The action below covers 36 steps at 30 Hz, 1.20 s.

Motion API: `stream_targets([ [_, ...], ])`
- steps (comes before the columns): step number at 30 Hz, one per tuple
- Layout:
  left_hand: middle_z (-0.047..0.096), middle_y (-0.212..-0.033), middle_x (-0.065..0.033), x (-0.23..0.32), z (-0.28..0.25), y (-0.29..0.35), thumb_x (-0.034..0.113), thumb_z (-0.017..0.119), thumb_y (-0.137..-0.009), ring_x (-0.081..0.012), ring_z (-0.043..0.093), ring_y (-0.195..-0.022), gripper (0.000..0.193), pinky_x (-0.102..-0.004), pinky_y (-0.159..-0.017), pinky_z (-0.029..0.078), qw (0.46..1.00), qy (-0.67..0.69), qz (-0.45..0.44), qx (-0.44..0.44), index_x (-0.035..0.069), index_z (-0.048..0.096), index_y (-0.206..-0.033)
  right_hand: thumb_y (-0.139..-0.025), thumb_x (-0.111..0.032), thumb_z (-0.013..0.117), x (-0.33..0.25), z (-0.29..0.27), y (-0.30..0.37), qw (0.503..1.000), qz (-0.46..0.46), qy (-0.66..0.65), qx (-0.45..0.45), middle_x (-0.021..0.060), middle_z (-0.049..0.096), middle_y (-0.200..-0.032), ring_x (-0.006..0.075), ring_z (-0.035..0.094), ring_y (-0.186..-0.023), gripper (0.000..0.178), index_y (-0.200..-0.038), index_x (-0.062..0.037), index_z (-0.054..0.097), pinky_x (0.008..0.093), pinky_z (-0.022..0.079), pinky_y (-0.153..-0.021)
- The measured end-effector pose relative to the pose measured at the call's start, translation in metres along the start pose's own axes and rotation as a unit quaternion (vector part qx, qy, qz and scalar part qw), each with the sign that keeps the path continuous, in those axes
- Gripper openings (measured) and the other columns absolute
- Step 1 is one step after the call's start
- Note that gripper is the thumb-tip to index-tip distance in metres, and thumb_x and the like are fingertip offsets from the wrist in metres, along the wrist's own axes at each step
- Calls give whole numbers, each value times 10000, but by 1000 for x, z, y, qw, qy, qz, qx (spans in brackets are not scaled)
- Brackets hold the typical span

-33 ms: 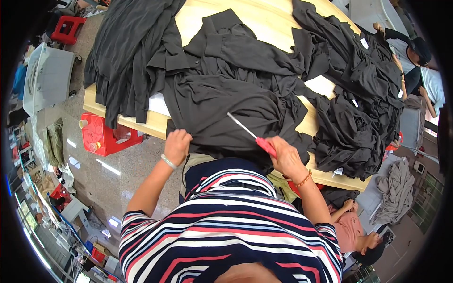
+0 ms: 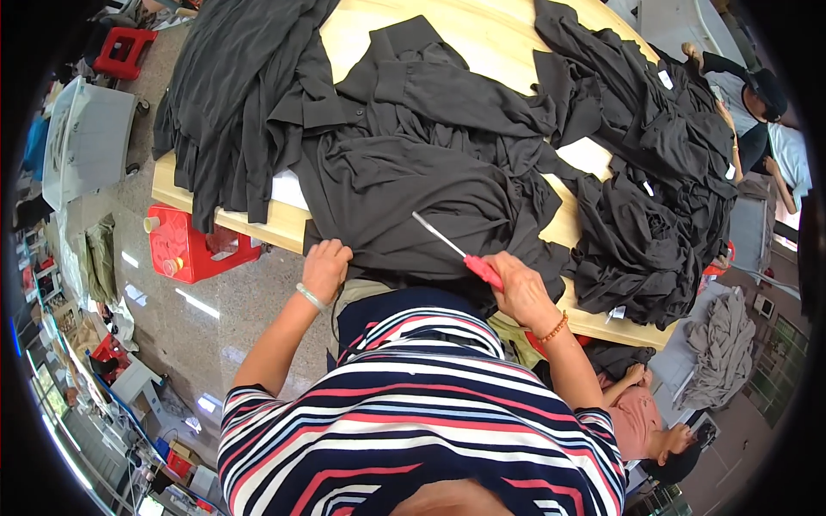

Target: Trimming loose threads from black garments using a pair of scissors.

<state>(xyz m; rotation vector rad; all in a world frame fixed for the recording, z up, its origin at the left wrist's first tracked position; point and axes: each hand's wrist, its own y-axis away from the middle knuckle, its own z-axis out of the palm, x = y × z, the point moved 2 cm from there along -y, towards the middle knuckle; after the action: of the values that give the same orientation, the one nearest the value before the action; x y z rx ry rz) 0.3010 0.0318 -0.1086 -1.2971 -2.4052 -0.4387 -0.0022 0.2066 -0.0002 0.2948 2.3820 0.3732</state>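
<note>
A black garment (image 2: 404, 185) lies crumpled across the table in front of me, with a collar and cuff toward the far side. My left hand (image 2: 325, 268) is closed on the garment's near edge, at the table's front. In my right hand (image 2: 520, 292) is a red-handled tool (image 2: 484, 272) with a long thin metal blade. My fingers wrap its handle, and the blade points up and left over the black cloth. The exact kind of tool cannot be made out.
More black garments are heaped at the table's left (image 2: 245, 95) and right (image 2: 654, 232). The pale wooden table (image 2: 503, 34) shows between them. A red stool (image 2: 185, 245) stands by its left edge. Co-workers sit at the right, one in a pink top (image 2: 635, 426).
The tool's tip has dipped slightly toward me, with a small shift of my right hand. My left hand has come a little nearer, still at the cloth's edge.
</note>
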Motion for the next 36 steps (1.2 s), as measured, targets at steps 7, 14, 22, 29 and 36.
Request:
stream_targets([
  [7, 584, -1024, -124, -19, -19, -53, 178, 744, -797, -250, 571, -896, 399, -332, -766, 468, 935, 141, -207, 251, 25, 574, -1124, -777, -17, 591, 3, 3, 20, 993, 9, -4, -122, 135, 614, -1000, 359, 613, -930, 325, -1098, -61, 565, 421, 504, -787],
  [14, 496, -1232, -142, -64, -10, -119, 136, 765, -707, -345, 496, -1094, 649, -446, -919, 405, 960, -74, -206, 175, 141, 493, -1297, -820, -60, 629, 5, -34, -48, 998, 18, -49, -21, 189, 459, -1376, 425, 548, -1115, 394, -1207, -76, 562, 421, 487, -911],
  [22, 556, -1050, -98, -87, -20, -151, 5, 663, -747, -332, 598, -888, 356, -417, -758, 503, 990, -55, -90, 95, 115, 601, -1080, -861, -145, 624, 49, 0, -141, 1000, 18, -18, -1, 183, 571, -985, 383, 579, -957, 193, -1029, -52, 633, 418, 462, -853],
  [29, 553, -883, -129, -16, -81, -64, 24, 638, -743, -337, 581, -802, 175, -419, -677, 469, 979, -12, 8, 203, 52, 537, -884, -805, -39, 602, -6, -48, -21, 1000, -2, -29, -5, 154, 556, -968, 385, 583, -893, 294, -1095, -75, 578, 416, 491, -746],
  [36, 573, -892, -134, 22, -17, 31, 50, 666, -762, -338, 592, -834, 168, -416, -727, 483, 986, 63, -142, -56, 55, 575, -904, -756, -15, 603, -7, -2, 35, 989, 16, 20, -144, 125, 568, -979, 339, 608, -931, 314, -1065, -70, 593, 412, 510, -762],
])
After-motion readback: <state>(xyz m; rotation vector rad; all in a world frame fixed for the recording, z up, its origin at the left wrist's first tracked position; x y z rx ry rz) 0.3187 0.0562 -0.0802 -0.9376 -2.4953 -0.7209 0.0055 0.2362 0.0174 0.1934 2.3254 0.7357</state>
